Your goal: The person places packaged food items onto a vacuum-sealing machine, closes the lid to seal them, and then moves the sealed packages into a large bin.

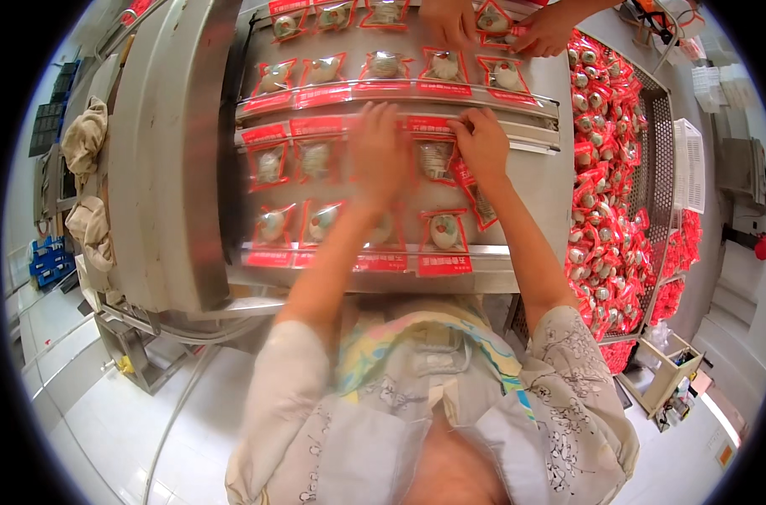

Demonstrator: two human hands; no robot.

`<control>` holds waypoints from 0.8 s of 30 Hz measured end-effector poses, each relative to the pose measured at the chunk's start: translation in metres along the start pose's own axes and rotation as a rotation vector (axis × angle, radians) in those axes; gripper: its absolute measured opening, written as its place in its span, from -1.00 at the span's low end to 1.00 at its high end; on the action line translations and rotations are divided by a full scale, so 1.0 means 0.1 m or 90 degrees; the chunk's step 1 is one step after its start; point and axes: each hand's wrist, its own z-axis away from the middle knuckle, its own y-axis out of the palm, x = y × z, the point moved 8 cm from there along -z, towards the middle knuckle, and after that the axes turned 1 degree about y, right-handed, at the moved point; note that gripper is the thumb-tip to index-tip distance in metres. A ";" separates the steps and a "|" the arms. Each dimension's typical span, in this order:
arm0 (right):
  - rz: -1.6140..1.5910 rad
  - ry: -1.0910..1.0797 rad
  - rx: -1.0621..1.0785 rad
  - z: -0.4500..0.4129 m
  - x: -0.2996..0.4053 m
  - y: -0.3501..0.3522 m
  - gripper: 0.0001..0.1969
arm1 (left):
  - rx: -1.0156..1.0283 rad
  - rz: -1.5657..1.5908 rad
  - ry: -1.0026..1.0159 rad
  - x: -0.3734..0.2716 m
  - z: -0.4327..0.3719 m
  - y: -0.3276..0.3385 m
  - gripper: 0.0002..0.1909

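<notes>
Several red-edged clear pouches, each with an egg inside, lie in rows on a steel machine bed (pixel 383 189), their red ends along metal sealing bars (pixel 515 136). My left hand (pixel 380 151), blurred, is over the third pouch place of the row below the double bar; what lies under it is hidden. My right hand (pixel 482 142) has its fingertips at the red end of an egg pouch (pixel 435 158) on that bar, and a tilted pouch (pixel 482 205) lies beneath its wrist. Nearest my body, another egg pouch (pixel 445 232) rests on the front bar (pixel 490 252).
A large perforated metal bin (pixel 657 189) heaped with egg pouches stands at the right. A thick steel machine cover (pixel 168 151) is at the left. Across the bed, another person's hands (pixel 541 31) handle pouches. Cloths (pixel 85 142) hang at the far left.
</notes>
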 end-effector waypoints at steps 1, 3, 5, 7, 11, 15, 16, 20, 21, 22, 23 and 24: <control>0.002 0.000 -0.003 0.00 0.03 -0.03 -0.81 | 0.050 -0.004 0.005 0.21 -0.04 0.12 -0.79; -0.103 0.029 -0.016 0.00 0.02 -0.08 -0.78 | 0.102 -0.003 0.015 0.36 -0.13 0.25 -0.86; -0.022 -0.038 -0.078 0.08 0.02 -0.34 -0.75 | 0.066 0.021 0.049 0.34 -0.21 0.26 -0.96; 0.056 -0.108 -0.129 0.30 0.00 -0.57 -0.73 | 0.077 0.022 0.033 0.41 -0.18 0.27 -0.94; 0.022 0.118 0.109 0.67 -0.68 -0.49 -0.74 | 0.057 -0.007 0.004 0.26 -0.21 0.21 -0.82; -0.287 0.304 0.131 0.86 -0.89 -0.45 -0.79 | 0.018 0.157 0.025 -0.14 -0.06 0.09 -0.72; -0.291 0.308 0.128 0.89 -0.89 -0.46 -0.79 | 0.109 0.232 -0.045 -0.24 0.06 0.19 -0.73; -0.477 0.364 0.063 0.91 -0.91 -0.55 -0.81 | 0.262 0.459 -0.231 -0.56 0.63 0.72 -0.74; -0.518 0.374 0.050 0.90 -0.91 -0.58 -0.82 | 0.265 0.461 -0.229 -0.63 0.68 0.79 -0.74; -0.517 0.375 0.047 0.88 -0.90 -0.61 -0.82 | 0.306 0.525 -0.279 -0.69 0.76 0.91 -0.77; -0.535 0.384 0.047 0.86 -0.87 -0.62 -0.82 | 0.347 0.589 -0.330 -0.73 0.84 1.02 -0.79; -0.554 0.394 0.045 0.84 -0.85 -0.64 -0.81 | 0.351 0.589 -0.329 -0.80 0.81 1.03 -0.79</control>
